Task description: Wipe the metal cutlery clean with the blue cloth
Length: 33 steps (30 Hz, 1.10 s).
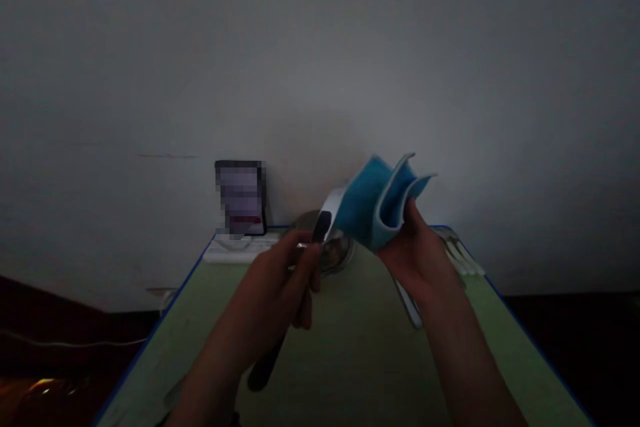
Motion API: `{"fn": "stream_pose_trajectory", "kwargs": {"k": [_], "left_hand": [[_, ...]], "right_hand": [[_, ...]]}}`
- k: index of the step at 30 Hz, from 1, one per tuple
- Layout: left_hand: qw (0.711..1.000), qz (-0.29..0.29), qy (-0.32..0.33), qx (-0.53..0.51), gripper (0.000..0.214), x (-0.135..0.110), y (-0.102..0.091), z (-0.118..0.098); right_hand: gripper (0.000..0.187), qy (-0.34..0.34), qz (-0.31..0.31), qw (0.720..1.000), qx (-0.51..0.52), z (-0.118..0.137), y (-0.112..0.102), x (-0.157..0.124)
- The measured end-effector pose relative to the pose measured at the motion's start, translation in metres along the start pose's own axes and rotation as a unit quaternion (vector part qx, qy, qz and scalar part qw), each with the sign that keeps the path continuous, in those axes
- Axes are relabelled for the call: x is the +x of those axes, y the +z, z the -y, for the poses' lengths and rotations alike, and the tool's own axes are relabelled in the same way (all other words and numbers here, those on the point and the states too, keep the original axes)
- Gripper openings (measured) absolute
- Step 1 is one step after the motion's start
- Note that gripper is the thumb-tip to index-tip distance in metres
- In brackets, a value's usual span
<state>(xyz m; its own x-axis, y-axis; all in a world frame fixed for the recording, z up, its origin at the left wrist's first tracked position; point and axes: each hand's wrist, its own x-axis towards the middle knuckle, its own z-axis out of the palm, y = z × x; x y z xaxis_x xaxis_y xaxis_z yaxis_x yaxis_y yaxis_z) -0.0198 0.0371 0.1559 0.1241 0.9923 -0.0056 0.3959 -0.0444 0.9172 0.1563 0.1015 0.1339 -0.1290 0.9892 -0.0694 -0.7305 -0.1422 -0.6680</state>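
My left hand (290, 273) is closed around a black-handled metal utensil (327, 217). Its dark handle slants down toward me, and its shiny flat part points up and to the right. The far end is covered by a folded blue cloth (365, 203) with pale edges, so I cannot tell the utensil's exact kind. My right hand (413, 250) grips the cloth from below and right, its folds standing up above the thumb. Behind my left hand sits a round, shiny bowl (340, 255), partly hidden. A slim pale handle (410, 307) lies on the table under my right wrist.
The green table (360, 360) has blue edges and meets a grey wall. At its back left, a dark-framed screen (243, 197) leans above a long white object (235, 255). Several white-handled utensils (465, 257) lie at the back right. Dim lower left shows a white cable (85, 345).
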Motion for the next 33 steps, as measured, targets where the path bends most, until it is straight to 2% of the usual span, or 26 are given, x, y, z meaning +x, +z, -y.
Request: {"fn": "stream_pose_trajectory", "kwargs": {"k": [3,6,8,11,16,19,23,28,33], "left_hand": [[0.998,-0.017,0.022,0.063,0.019,0.003,0.002,0.002],[0.993,-0.016,0.043,0.111,0.021,0.004,-0.004,0.005],[0.992,-0.011,0.039,0.116,0.025,0.006,-0.009,0.009],[0.996,0.002,0.008,0.086,0.030,0.007,-0.015,0.014],[0.997,0.041,-0.068,-0.001,0.029,0.008,-0.030,0.025],[0.996,0.009,-0.061,0.067,0.028,0.007,-0.044,0.026],[0.989,-0.064,-0.047,0.124,0.027,0.010,-0.056,0.021],[0.990,-0.089,-0.048,0.100,0.029,0.018,-0.056,0.018],[0.987,-0.082,-0.064,0.123,0.028,0.020,-0.057,0.021]], "right_hand": [[0.025,0.058,0.022,0.996,0.057,-0.020,0.015,-0.004],[0.026,0.106,0.069,0.990,0.058,-0.039,0.030,-0.010],[0.023,0.093,0.079,0.992,0.037,-0.049,0.037,-0.012],[0.015,0.051,0.048,0.998,-0.001,-0.058,0.046,-0.006],[0.015,0.014,-0.012,0.999,0.031,-0.066,0.061,0.027],[0.016,-0.035,-0.048,0.997,0.049,-0.068,0.068,0.049],[0.020,-0.067,-0.085,0.992,-0.072,-0.073,0.071,0.059],[0.021,-0.050,-0.064,0.986,-0.148,-0.091,0.075,0.040],[0.030,0.006,-0.053,0.991,-0.125,-0.110,0.080,0.036]]}}
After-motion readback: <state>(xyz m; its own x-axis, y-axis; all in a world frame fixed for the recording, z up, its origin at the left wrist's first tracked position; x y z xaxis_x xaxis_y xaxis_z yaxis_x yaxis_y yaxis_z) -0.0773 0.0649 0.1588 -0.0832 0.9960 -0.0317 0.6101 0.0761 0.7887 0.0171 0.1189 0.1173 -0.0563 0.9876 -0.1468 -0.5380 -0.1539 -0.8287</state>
